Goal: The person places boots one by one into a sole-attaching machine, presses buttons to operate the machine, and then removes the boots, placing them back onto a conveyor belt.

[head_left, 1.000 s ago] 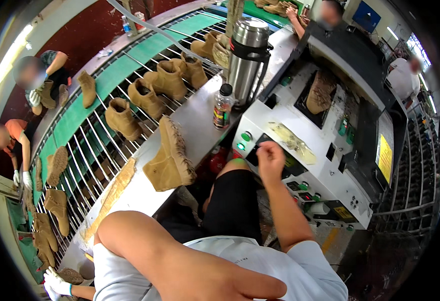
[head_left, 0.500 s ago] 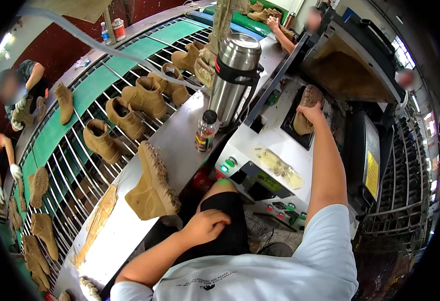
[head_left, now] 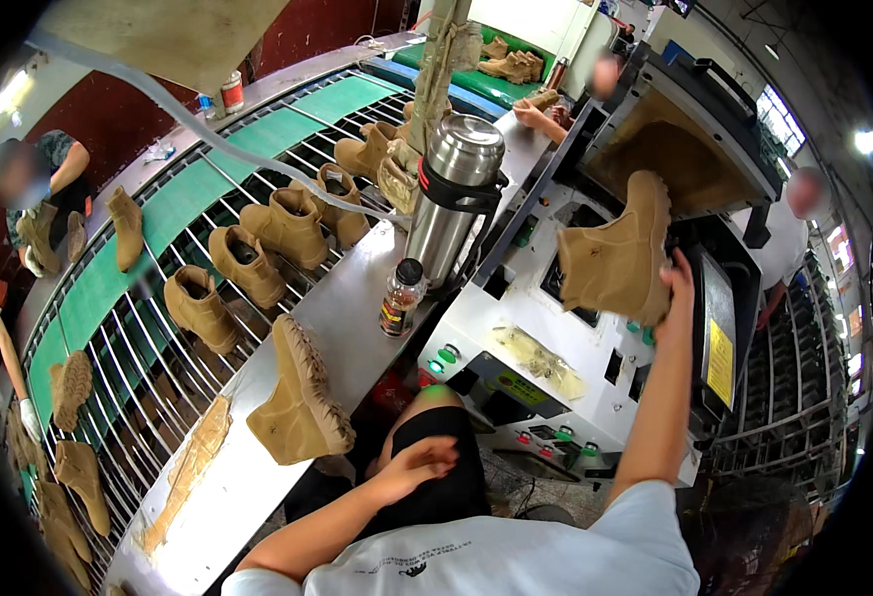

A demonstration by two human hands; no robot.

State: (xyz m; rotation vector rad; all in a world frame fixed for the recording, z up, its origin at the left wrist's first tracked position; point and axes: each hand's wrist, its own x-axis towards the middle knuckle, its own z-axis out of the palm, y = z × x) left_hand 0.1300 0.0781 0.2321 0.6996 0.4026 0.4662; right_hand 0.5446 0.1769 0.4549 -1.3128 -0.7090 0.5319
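- Grasped near its heel by the right hand [head_left: 677,288], a tan boot [head_left: 615,258] is held above the machine [head_left: 597,370], its sole facing right.
- Half a second ago, that boot lay sole up inside the machine with the right hand on it; now it is lifted clear of its spot there.
- Left of the machine, the left hand [head_left: 416,467] holds nothing over the lap, its fingers looser than before.
- Another boot [head_left: 292,407] stays on the bench [head_left: 213,507], left of the machine.
- The machine's lid [head_left: 680,164] remains raised.
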